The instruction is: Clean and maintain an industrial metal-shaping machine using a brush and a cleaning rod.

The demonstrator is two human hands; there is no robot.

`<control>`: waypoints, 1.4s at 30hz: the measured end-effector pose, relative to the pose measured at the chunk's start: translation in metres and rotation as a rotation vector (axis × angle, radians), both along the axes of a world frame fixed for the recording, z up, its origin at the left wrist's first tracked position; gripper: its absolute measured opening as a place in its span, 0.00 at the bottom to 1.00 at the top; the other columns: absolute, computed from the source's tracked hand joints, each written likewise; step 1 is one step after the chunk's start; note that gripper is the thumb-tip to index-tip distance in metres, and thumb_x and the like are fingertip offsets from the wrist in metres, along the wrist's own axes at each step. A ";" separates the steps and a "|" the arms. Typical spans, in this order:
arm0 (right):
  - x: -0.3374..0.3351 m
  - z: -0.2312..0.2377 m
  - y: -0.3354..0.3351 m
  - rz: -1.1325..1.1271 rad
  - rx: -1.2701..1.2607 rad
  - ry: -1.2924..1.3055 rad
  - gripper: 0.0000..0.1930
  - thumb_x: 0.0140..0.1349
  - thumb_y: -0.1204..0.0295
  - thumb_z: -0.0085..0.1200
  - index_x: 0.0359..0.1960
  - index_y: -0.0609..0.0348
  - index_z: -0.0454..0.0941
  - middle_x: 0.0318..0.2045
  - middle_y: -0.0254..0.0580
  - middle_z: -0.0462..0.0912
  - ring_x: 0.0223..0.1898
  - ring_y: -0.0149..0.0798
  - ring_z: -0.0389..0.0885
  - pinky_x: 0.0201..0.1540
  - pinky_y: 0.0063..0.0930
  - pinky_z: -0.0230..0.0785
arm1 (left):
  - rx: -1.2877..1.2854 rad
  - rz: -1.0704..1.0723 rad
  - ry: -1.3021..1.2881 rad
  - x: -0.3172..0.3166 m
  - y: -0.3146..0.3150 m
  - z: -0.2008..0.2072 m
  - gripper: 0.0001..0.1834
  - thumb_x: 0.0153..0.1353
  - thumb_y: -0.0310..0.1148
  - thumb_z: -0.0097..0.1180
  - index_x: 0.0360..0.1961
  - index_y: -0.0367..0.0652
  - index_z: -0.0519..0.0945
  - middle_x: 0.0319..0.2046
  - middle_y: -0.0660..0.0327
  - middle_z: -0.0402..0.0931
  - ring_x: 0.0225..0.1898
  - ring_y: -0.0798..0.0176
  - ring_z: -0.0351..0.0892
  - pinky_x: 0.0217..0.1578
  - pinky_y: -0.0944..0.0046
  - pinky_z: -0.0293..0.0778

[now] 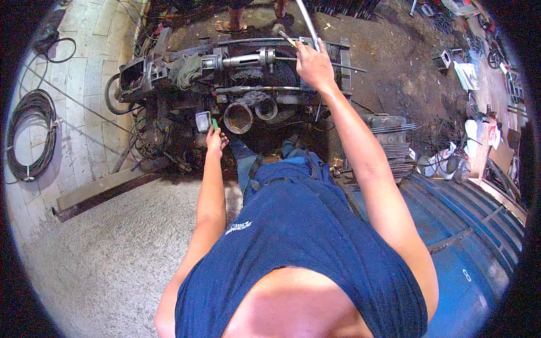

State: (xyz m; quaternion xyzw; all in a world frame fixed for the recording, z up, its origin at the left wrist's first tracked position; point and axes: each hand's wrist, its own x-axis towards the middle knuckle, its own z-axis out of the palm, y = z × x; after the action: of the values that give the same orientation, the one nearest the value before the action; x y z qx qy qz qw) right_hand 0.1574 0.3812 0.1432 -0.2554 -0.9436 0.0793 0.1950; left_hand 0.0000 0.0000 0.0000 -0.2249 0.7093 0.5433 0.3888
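My right hand (314, 66) is closed over the far side of a greasy machine (248, 73). From its fingers sticks a slim pale-handled brush (288, 39) with a greyish tip. A shiny metal pipe (307, 19) meets the same fingers; whether they grip it, I cannot tell. Low on the near left, my left hand (217, 141) is closed on a green handle (214, 123). Beside that handle is a small pale rectangular tray-like piece (203, 122), seemingly joined to it. A bright metal shaft (242, 59) lies across the machine between my hands.
Two round pipe openings (238, 118) face me below the shaft. A coil of black cable (31, 135) lies on the tiles at left. Stacked metal bars (389, 152) and a blue ribbed metal panel (451, 242) are at right. Another person's bare foot (230, 26) shows beyond the machine.
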 end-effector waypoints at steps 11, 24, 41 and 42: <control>-0.002 0.003 -0.002 -0.011 -0.035 -0.003 0.18 0.61 0.70 0.48 0.52 0.61 0.73 0.35 0.51 0.82 0.41 0.49 0.81 0.65 0.47 0.55 | -0.024 -0.017 -0.001 0.002 0.003 -0.001 0.27 0.66 0.33 0.49 0.66 0.61 0.61 0.27 0.66 0.70 0.24 0.67 0.73 0.26 0.63 0.78; -0.002 0.003 -0.002 0.000 0.019 0.064 0.17 0.59 0.73 0.47 0.49 0.63 0.74 0.31 0.51 0.82 0.38 0.49 0.82 0.64 0.48 0.57 | -0.006 -0.001 0.005 0.001 -0.003 -0.008 0.27 0.65 0.34 0.51 0.65 0.61 0.61 0.26 0.67 0.70 0.22 0.69 0.72 0.27 0.63 0.78; -0.005 0.007 -0.006 -0.026 -0.027 -0.026 0.17 0.62 0.71 0.47 0.52 0.60 0.74 0.36 0.49 0.83 0.41 0.47 0.82 0.66 0.46 0.54 | -0.016 -0.016 0.010 0.001 -0.002 -0.003 0.29 0.66 0.33 0.49 0.67 0.59 0.58 0.27 0.66 0.71 0.22 0.68 0.72 0.27 0.61 0.78; -0.004 0.004 -0.005 -0.029 -0.027 -0.026 0.17 0.62 0.71 0.47 0.52 0.60 0.74 0.36 0.49 0.83 0.41 0.47 0.82 0.66 0.46 0.54 | -0.015 -0.019 0.009 0.001 0.000 -0.001 0.29 0.66 0.33 0.49 0.67 0.59 0.58 0.27 0.66 0.71 0.22 0.68 0.72 0.27 0.61 0.78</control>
State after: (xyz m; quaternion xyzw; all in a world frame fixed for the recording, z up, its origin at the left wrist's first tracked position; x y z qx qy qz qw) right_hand 0.1531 0.3765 0.1475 -0.2726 -0.9412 0.0856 0.1802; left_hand 0.0014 0.0000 -0.0015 -0.2186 0.7174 0.5351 0.3889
